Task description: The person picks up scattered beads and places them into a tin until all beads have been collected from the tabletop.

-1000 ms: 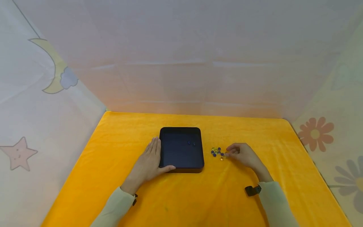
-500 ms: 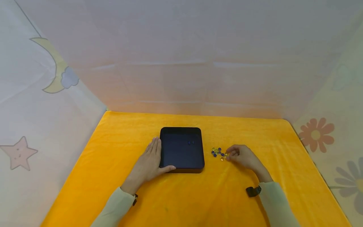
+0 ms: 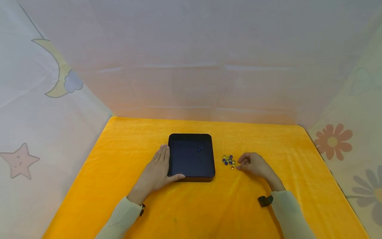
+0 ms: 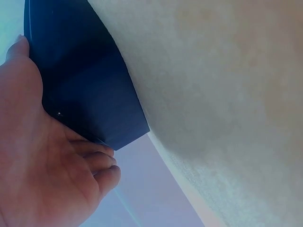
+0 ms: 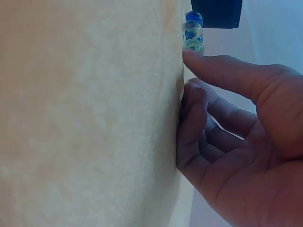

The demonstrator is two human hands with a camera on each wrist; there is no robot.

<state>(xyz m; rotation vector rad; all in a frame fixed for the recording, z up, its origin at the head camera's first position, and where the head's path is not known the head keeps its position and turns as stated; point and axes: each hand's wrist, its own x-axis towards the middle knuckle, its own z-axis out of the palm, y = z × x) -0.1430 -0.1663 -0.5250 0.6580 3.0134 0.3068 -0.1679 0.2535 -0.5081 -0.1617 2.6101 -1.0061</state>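
Flat along the left side of a dark square tray [image 3: 191, 179], my left hand [image 3: 155, 172] has its thumb at the front wall; in the left wrist view the hand [image 4: 52, 161] touches the tray wall [image 4: 90, 90]. Two small dark blue marbles [image 3: 199, 150] lie inside the tray. Right of it is a cluster of blue and yellowish clear marbles [image 3: 230, 163]. My right hand [image 3: 255, 164] is beside the cluster. The right wrist view shows this hand [image 5: 241, 123] with bent fingers, a gap between thumb and forefinger, and marbles [image 5: 193, 29] just beyond the thumb tip.
A yellow-orange cloth [image 3: 191, 209] covers the table under everything. Pale fabric walls [image 3: 179, 83] stand behind and at both sides, with a printed moon, star and flowers. A dark strap is on each wrist.
The marbles by my right fingertips have shifted slightly left into the cluster, and a gap separates the thumb and fingers. One marble in the tray has rolled slightly back and left. My left hand stays put.
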